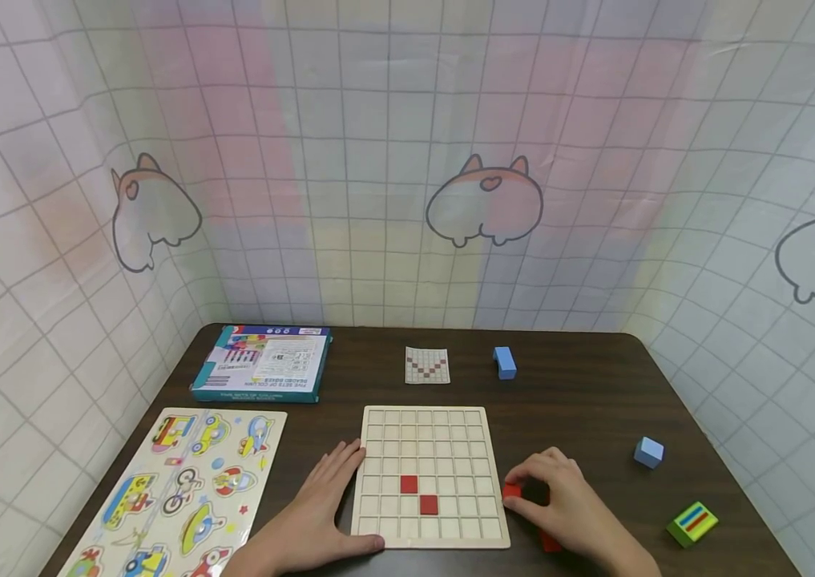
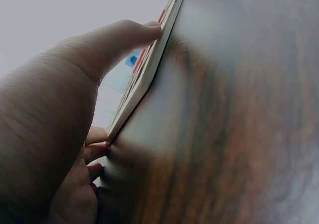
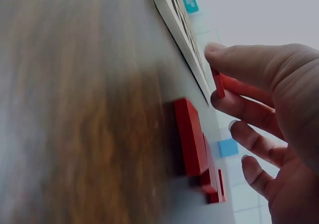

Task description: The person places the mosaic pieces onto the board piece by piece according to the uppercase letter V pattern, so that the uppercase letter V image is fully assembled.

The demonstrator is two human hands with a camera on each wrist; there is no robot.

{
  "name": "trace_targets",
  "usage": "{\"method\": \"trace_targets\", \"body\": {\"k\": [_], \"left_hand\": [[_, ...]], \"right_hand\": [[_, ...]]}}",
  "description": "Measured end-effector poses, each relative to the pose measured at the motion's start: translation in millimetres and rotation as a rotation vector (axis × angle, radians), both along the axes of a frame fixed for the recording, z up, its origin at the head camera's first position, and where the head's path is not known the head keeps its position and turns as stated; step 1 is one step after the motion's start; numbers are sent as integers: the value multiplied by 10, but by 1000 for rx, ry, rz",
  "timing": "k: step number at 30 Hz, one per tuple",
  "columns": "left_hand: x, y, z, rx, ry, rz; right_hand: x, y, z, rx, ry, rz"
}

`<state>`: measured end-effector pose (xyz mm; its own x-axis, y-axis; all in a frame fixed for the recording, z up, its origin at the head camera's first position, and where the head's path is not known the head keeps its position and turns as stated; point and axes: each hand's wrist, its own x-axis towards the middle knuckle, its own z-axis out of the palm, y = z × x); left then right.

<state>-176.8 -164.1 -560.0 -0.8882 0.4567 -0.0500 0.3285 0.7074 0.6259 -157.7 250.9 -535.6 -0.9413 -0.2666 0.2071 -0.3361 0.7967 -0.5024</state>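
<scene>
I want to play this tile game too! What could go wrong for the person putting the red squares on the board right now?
1. The right hand pinches a red tile only at its fingertips; it could slip and drop.
2. The grid board is steadied by the left hand alone; a bump might jolt the two red tiles already placed out of their cells.
3. The spare red tiles lie right under the right hand, so it could knock them about.

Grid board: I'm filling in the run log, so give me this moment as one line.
left hand: rests flat against grid board edge | right hand: pinches red tile beside board | board: two red tiles set | spare red tiles: on table
</scene>
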Motion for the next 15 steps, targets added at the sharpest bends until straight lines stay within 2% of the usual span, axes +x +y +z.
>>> {"method": "trace_targets", "body": {"k": [15], "left_hand": [[6, -7, -3, -11, 3, -1]], "right_hand": [[-93, -105, 2, -7, 10, 55]]}}
